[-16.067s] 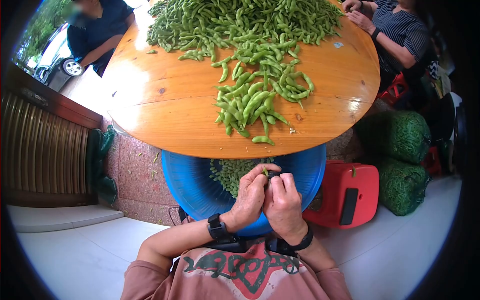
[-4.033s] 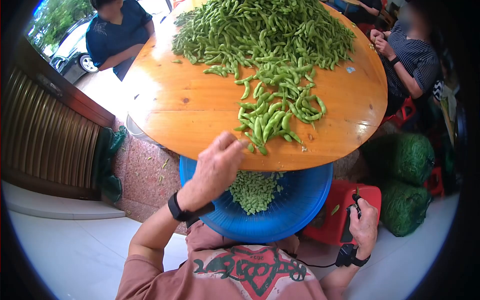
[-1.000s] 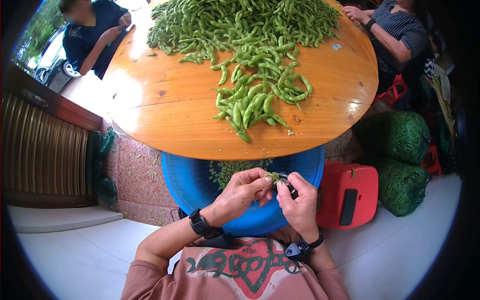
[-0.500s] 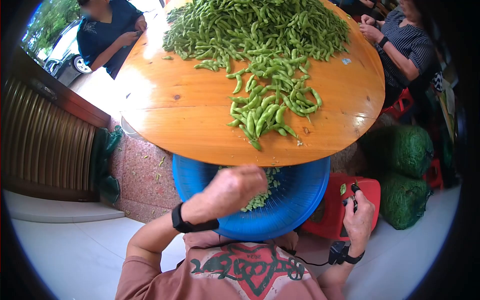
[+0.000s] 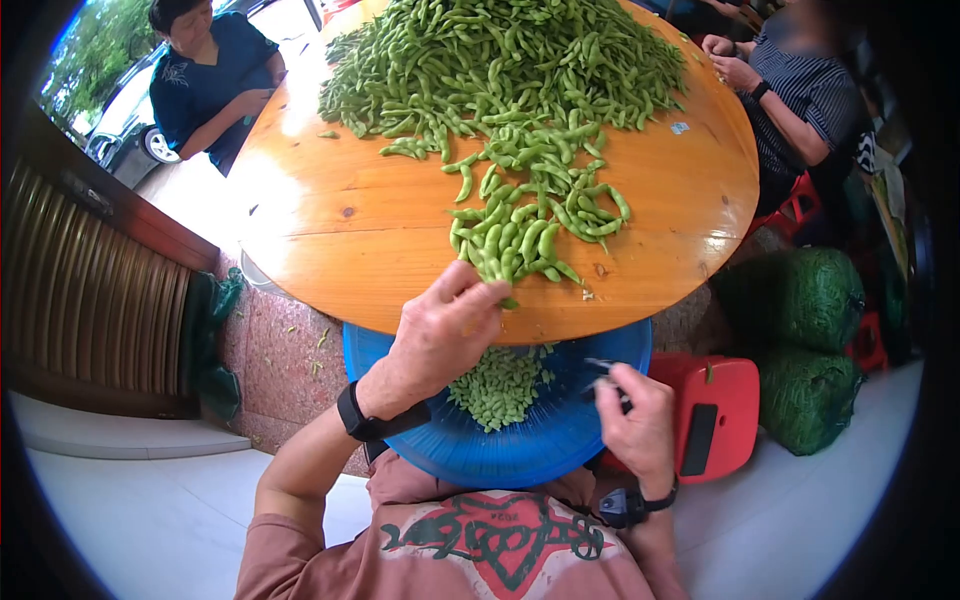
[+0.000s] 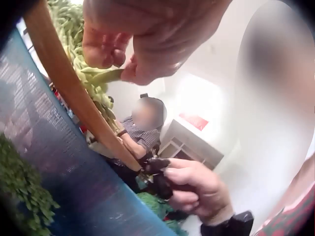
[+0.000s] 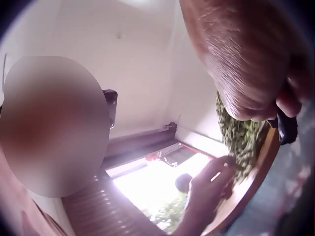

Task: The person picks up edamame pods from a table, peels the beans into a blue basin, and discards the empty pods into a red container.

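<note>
My left hand (image 5: 445,335) reaches over the near table edge and pinches a green pod (image 6: 109,76) between thumb and finger, at the front of a loose cluster of pods (image 5: 510,235). Over the right side of the blue basin (image 5: 500,462), my right hand (image 5: 640,425) grips a small dark tool (image 7: 286,129); a thin shiny tip (image 5: 598,362) shows beyond its fingers in the head view. Shelled green beans (image 5: 495,390) lie in the basin, below and between the hands.
A large heap of pods (image 5: 500,60) covers the table's far part. Right of the basin stands a red stool (image 5: 735,400), with green net sacks (image 5: 805,400) beyond it. One person sits at the table's left (image 5: 205,90), another at its right (image 5: 810,90).
Both hands were together over the basin a second ago, then parted. Since half a second ago, my left hand has moved forward to the pods and my right hand left from the stool, still gripping the tool.
</note>
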The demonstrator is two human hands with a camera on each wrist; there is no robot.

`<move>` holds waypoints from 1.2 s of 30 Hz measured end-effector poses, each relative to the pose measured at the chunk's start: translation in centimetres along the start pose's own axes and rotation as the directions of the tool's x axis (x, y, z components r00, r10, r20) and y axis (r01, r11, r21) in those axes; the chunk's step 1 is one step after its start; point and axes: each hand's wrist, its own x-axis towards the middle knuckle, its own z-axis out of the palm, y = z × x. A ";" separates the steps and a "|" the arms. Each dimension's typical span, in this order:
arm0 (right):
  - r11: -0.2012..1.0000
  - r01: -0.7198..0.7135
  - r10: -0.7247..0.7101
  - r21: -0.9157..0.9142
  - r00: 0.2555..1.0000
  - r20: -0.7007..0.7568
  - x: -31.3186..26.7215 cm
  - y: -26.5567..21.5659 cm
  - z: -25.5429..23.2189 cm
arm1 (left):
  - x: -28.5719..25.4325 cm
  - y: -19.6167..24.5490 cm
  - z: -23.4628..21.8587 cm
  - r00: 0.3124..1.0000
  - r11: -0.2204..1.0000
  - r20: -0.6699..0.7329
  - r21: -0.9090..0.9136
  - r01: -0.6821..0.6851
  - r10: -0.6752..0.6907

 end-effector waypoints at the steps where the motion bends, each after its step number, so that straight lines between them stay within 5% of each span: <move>1: 0.996 -0.029 0.024 0.089 0.998 0.056 0.3 -0.3 1.0 | 0.3 0.8 -0.7 0.989 0.982 0.055 -0.120 0.144 -0.139; 2: 0.983 -0.061 0.041 0.174 0.993 0.114 0.5 -0.7 1.9 | 0.0 0.4 -0.4 0.989 0.982 0.058 -0.123 0.140 -0.134; 3: 0.971 -0.096 0.063 0.219 0.987 0.150 0.7 -0.8 2.9 | -0.6 -0.3 0.1 0.924 0.809 0.105 -0.454 0.373 -0.367; 4: 0.956 -0.132 0.083 0.263 0.979 0.187 0.8 -0.8 3.9 | -0.8 -0.6 0.3 0.806 0.479 0.230 -0.703 0.525 -0.545; 5: 0.952 -0.114 0.063 0.286 0.981 0.181 0.8 -0.6 4.6 | -1.0 -0.7 0.0 0.763 0.305 0.312 -0.781 0.545 -0.566; 6: 0.952 -0.120 0.069 0.283 0.981 0.181 0.8 -0.5 4.9 | -1.1 -0.1 -0.2 0.761 0.300 0.318 -0.781 0.548 -0.565; 9: 0.650 -0.410 0.237 0.640 0.909 0.342 0.9 -0.7 5.1 | -2.5 1.8 -0.2 0.738 0.183 0.435 -0.786 0.591 -0.516; 10: 0.649 -0.414 0.242 0.638 0.908 0.342 1.0 -0.8 4.9 | -3.4 2.2 0.3 0.730 0.156 0.466 -0.781 0.605 -0.500; 12: 0.412 -0.465 0.195 0.783 0.885 0.423 1.2 -0.8 4.6 | -5.0 2.8 1.2 0.715 0.199 0.515 -0.728 0.656 -0.473; 16: 0.330 -0.525 0.196 0.785 0.851 0.487 0.8 0.1 4.3 | -5.5 4.0 1.5 0.666 0.348 0.540 -0.578 0.738 -0.514; 20: 0.304 -0.564 0.151 0.767 0.824 0.546 0.7 0.5 3.7 | -5.3 4.0 1.3 0.630 0.352 0.587 -0.526 0.774 -0.508; 29: 0.372 -0.539 0.177 0.756 0.841 0.512 0.1 0.8 3.5 | -6.3 3.7 1.9 0.714 0.516 0.523 -0.495 0.699 -0.466; 31: 0.399 -0.526 0.138 0.751 0.845 0.517 0.0 0.4 2.9 | -6.1 3.3 1.4 0.580 0.015 0.751 -0.607 0.794 -0.315; 32: 0.399 -0.526 0.139 0.751 0.844 0.517 0.0 0.2 2.7 | -6.5 3.2 1.7 0.580 0.015 0.751 -0.607 0.795 -0.315; 34: 0.232 -0.616 0.048 0.753 0.780 0.624 0.0 0.2 2.2 | -7.4 2.9 2.4 0.597 -0.510 0.803 -0.517 0.687 -0.010; 36: 0.208 -0.627 0.032 0.751 0.772 0.635 0.0 0.2 2.0 | -7.1 2.5 2.2 0.604 -0.491 0.795 -0.505 0.709 0.054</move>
